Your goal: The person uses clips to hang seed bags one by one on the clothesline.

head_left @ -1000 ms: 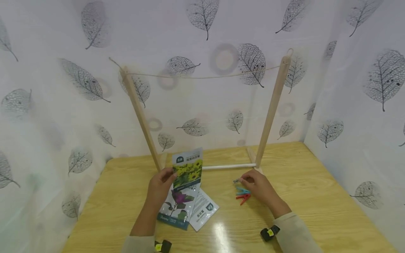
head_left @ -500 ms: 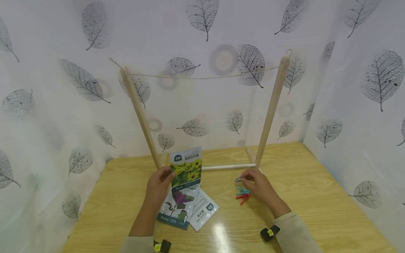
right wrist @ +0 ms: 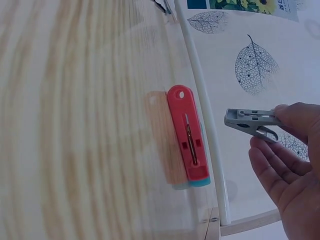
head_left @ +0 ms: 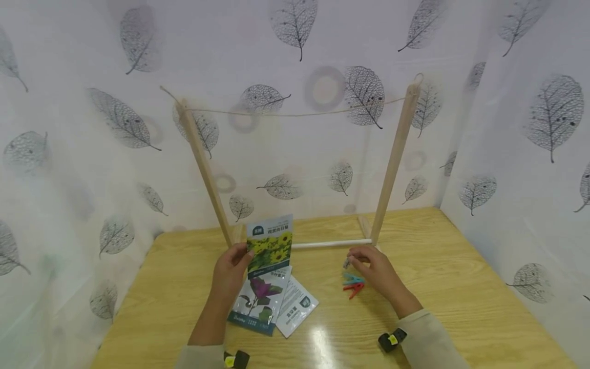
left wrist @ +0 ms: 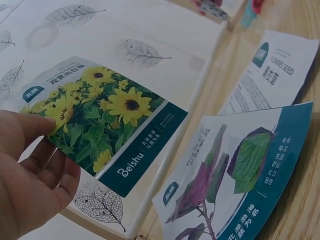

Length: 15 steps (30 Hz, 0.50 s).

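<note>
My left hand (head_left: 230,269) pinches the left edge of a sunflower seed packet (head_left: 271,245) between thumb and fingers, its printed front facing me. Beneath it on the table lie a seed packet with a purple-leaved plant (head_left: 259,300) and a white seed packet (head_left: 297,307), partly overlapping. My right hand (head_left: 375,269) holds a grey clothespin (right wrist: 250,119) by one end with thumb and fingertips. Just below that hand, a red clothespin (right wrist: 188,135) and a light-blue clothespin (head_left: 354,279) rest on the table.
Behind the packets stands a wooden frame with a left post (head_left: 203,169) and a right post (head_left: 396,164). A thin string (head_left: 295,115) runs between their tops, and a white rod (head_left: 332,243) joins them low down. A leaf-print curtain (head_left: 295,154) surrounds the wooden table (head_left: 461,287).
The sunflower packet has shifted slightly left and turned to face me more. In my right fingers, the grey clothespin has turned from pointing left to tilting downward.
</note>
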Motion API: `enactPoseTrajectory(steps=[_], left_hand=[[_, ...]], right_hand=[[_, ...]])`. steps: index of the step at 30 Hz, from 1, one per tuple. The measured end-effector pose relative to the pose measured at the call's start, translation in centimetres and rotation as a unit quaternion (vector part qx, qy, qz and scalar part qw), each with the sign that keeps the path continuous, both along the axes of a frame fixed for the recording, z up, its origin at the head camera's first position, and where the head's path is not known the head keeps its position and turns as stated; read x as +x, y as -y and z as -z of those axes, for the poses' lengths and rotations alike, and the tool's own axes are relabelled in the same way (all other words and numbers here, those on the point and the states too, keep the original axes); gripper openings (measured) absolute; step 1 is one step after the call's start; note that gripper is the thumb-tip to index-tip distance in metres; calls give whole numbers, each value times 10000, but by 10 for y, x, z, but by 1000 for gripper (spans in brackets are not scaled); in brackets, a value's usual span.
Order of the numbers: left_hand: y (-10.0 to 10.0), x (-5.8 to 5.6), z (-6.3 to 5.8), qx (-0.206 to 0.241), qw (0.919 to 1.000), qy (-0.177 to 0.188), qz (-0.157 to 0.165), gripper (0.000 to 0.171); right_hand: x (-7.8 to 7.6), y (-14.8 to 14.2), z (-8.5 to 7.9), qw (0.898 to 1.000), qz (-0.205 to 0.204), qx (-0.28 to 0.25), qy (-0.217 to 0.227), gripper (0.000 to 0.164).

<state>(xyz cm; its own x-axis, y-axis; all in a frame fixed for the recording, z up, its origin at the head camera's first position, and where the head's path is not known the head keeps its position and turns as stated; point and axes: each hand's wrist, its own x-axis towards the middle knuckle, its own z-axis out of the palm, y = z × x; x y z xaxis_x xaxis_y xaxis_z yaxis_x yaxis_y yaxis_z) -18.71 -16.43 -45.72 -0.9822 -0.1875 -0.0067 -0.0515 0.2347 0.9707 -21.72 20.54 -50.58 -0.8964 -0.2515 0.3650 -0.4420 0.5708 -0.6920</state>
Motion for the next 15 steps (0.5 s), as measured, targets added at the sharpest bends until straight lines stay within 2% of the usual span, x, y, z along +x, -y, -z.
enactPoseTrajectory(steps=[9,15], left_hand=[[-1,2,-5,42,9999,-113,-13,27],[2,3,-7,-188,9995,-196,-133,31]], right_hand=[[2,4,-1,9999,64,49,-131,13],[3,7,-4,9997,11,34,-246,13]])
